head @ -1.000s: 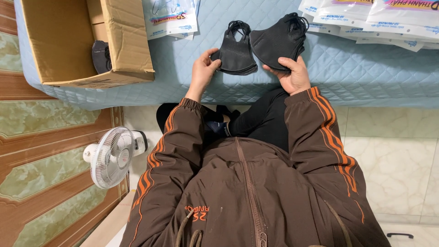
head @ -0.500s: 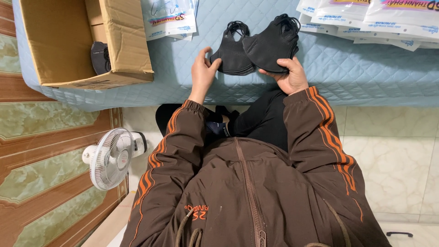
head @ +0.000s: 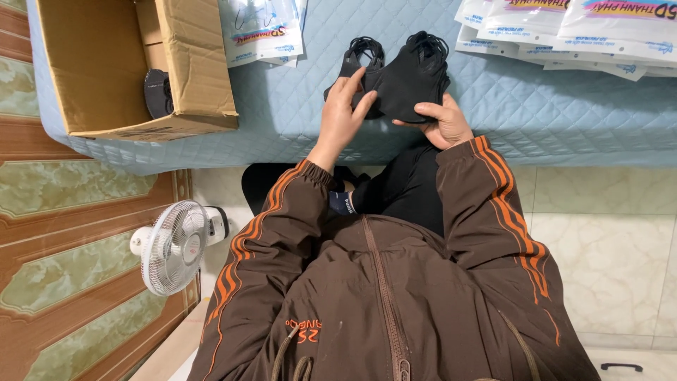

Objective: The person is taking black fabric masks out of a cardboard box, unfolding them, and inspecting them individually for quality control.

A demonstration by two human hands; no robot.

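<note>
Step in hand: squaring up a stack of black face masks at the near edge of the quilted blue worktop, as I judge it.
Left hand: fingers laid over the left part of the stack, beside a second smaller bunch of black masks; grip closed on the stack from above.
Right hand: cups the stack's lower right edge, thumb on top, grip clamped on the same masks.
Where the masks are: on the worktop edge between both hands, ear loops fanned out on the far side.
Next move calls for: probably keeping the stack pinched flat so that the loops do not snag (they look loose and springy).
Flat packets, right: overlapping white plastic sleeves with blue and pink print, along the far right of the worktop.
Flat packets, middle: the same kind, a small pile just right of the box.
Cardboard box: open, brown, far left; a dark item lies inside.
Floor: a small white fan beside the wooden panel.
</note>
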